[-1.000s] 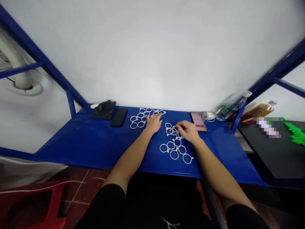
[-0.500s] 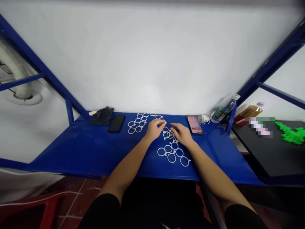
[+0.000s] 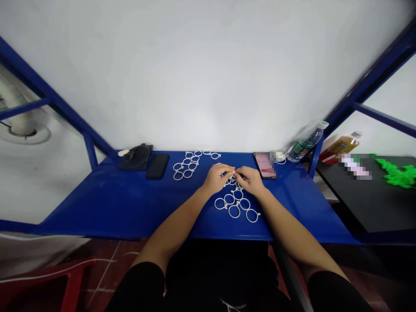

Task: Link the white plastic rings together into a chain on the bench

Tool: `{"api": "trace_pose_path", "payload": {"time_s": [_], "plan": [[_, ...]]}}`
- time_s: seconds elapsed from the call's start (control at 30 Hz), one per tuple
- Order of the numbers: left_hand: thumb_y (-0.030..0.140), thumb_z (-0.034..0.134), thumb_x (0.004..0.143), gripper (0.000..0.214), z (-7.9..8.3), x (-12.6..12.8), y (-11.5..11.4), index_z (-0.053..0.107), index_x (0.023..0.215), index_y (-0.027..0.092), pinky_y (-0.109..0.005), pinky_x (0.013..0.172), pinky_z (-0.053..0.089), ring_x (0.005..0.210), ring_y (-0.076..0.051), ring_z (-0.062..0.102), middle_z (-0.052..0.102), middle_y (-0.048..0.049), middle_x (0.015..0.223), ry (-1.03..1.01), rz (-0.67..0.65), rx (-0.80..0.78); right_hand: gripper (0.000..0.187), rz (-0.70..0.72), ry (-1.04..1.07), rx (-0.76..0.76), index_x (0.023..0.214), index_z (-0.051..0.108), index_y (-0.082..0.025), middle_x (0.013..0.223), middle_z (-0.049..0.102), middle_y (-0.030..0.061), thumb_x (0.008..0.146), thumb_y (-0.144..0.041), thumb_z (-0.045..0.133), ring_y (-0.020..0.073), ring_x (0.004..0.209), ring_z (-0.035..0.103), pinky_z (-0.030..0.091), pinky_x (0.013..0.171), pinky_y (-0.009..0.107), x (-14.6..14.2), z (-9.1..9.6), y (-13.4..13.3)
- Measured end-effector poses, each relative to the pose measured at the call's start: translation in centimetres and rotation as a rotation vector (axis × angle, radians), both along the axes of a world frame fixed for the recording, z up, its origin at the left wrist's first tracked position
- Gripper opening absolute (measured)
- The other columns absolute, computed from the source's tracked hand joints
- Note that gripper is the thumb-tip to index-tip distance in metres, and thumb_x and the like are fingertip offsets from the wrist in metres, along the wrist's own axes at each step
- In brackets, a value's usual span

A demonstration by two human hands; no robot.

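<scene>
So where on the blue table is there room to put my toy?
Bare blue table lies left of the left hand, in front of the black phone, and right of the right hand. The middle is crowded with white rings.

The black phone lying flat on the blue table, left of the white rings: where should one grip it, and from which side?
Probably by its two long edges near the middle, coming from above. The black phone lies flat on the blue table, so only thin edges offer a hold; a dark pouch lies close on its left.
</scene>
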State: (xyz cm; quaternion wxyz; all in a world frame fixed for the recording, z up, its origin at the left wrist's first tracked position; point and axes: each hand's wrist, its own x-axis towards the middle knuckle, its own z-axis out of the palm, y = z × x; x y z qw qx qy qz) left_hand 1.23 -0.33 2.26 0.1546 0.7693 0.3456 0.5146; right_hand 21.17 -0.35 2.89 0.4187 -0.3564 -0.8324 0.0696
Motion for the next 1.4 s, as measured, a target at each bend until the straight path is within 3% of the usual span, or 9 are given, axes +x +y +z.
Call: {"api": "trace_pose_path", "payload": {"time_s": [0.27,0.6,0.8,0.97,1.1,1.27,1.4], "plan": [[0.025,0.065,0.099,0.011,0.2,0.6,-0.4,0.074,0.093,0.023,-0.040,0.093,0.056,0.097,-0.019,0.072,0.079,-0.0038,0.099,0.041,0.030,-0.019,0.018,0.005,0.014,-0.027,0.078,0.064,-0.023,0.071,0.069,0.0018,0.094,-0.028,0.058,0.0167,0.064,0.063,0.049,0.062,0.030,0.2,0.1,0.0],[0.029,0.069,0.098,0.010,0.0,0.1,0.0,0.077,0.096,0.025,-0.040,0.095,0.053,0.099,-0.020,0.071,0.079,-0.0032,0.101,0.120,0.074,0.016,0.013,-0.015,-0.003,-0.083,0.091,0.070,-0.023,0.076,0.072,0.0027,0.094,-0.029,0.059,0.0184,0.068,0.067,0.051,0.064,0.031,0.5,0.7,0.2],[0.030,0.063,0.100,0.017,-0.2,-1.7,3.1,0.078,0.107,0.024,-0.042,0.103,0.050,0.112,-0.023,0.068,0.077,-0.0053,0.116,0.291,0.218,-0.068,0.015,-0.138,-0.011,-0.106,0.101,0.073,-0.022,0.084,0.076,0.0038,0.094,-0.029,0.061,0.0206,0.073,0.070,0.052,0.067,0.032,1.4,0.4,1.0],[0.023,0.054,0.102,0.033,-0.4,-3.1,6.9,0.070,0.132,0.020,-0.043,0.107,0.048,0.119,-0.027,0.064,0.072,-0.0091,0.132,0.618,0.339,-0.207,0.018,-0.085,-0.064,-0.132,0.104,0.074,-0.022,0.085,0.077,0.0040,0.097,-0.031,0.060,0.0201,0.074,0.070,0.052,0.068,0.031,1.1,0.0,1.0],[0.026,0.058,0.100,0.040,-0.9,-3.4,7.9,0.064,0.140,0.020,-0.042,0.105,0.048,0.121,-0.029,0.064,0.071,-0.0117,0.131,0.768,0.379,-0.283,0.020,-0.071,-0.077,-0.164,0.106,0.074,-0.021,0.086,0.077,0.0041,0.098,-0.032,0.059,0.0192,0.073,0.070,0.051,0.068,0.030,0.9,0.0,0.9],[0.024,0.059,0.100,0.032,-1.7,-3.5,6.9,0.071,0.130,0.022,-0.040,0.099,0.050,0.113,-0.028,0.066,0.074,-0.0111,0.119,0.747,0.390,-0.325,0.026,-0.067,-0.062,-0.215,0.120,0.070,-0.022,0.083,0.076,0.0023,0.099,-0.034,0.059,0.0183,0.067,0.069,0.051,0.065,0.030,0.8,-0.3,0.8],[0.022,0.057,0.102,0.029,-1.0,-3.0,4.9,0.072,0.127,0.020,-0.036,0.096,0.052,0.106,-0.024,0.068,0.073,-0.0100,0.112,0.430,0.335,-0.243,0.033,-0.068,-0.029,-0.216,0.131,0.066,-0.023,0.089,0.077,0.0034,0.100,-0.034,0.059,0.0184,0.070,0.070,0.054,0.067,0.031,0.4,-0.3,0.6]]}}
